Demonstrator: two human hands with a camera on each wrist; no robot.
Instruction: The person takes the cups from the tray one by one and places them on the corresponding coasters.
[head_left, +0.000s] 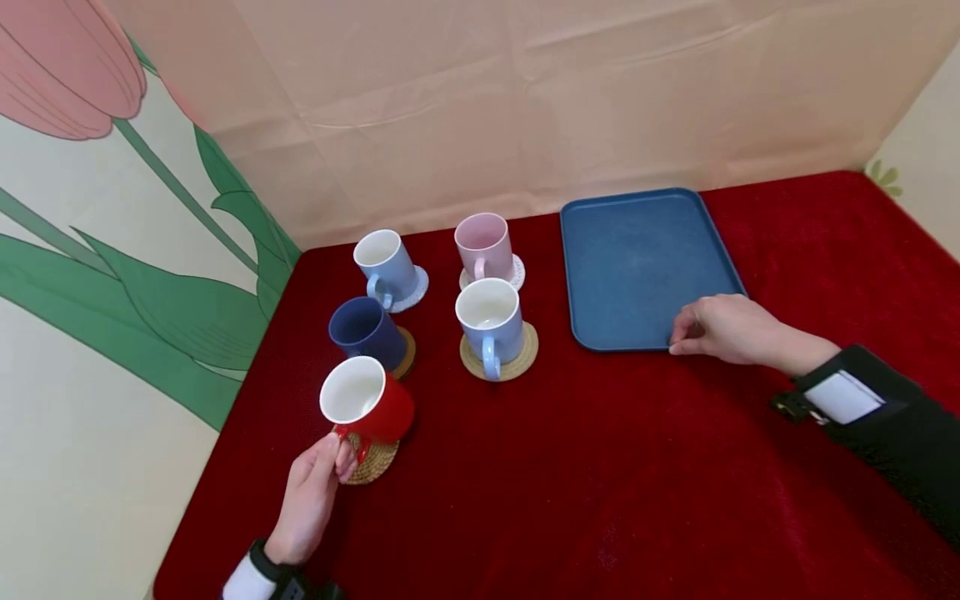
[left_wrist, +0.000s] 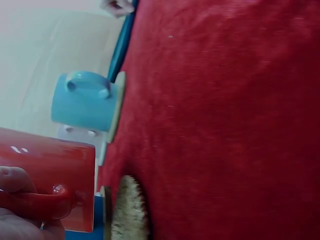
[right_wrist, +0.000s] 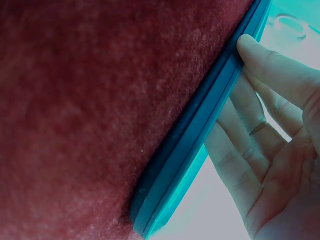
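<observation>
My left hand (head_left: 339, 457) grips the handle of a red mug (head_left: 369, 402), which is tilted and lifted just above a woven coaster (head_left: 377, 463). The left wrist view shows the red mug (left_wrist: 50, 175) close up, with my fingers (left_wrist: 17, 182) round its handle and the woven coaster (left_wrist: 127, 210) beneath. My right hand (head_left: 686, 335) rests at the near right corner of an empty blue tray (head_left: 637, 258). In the right wrist view its fingers (right_wrist: 250, 120) lie fairly straight along the tray's rim (right_wrist: 190, 140), one fingertip touching the edge.
Four more mugs stand on coasters left of the tray: a navy mug (head_left: 363, 332), a light blue mug (head_left: 491, 321), another light blue mug (head_left: 386, 262) and a pink mug (head_left: 483, 243). Red cloth (head_left: 600, 467) covers the table. Fabric walls close the left and back.
</observation>
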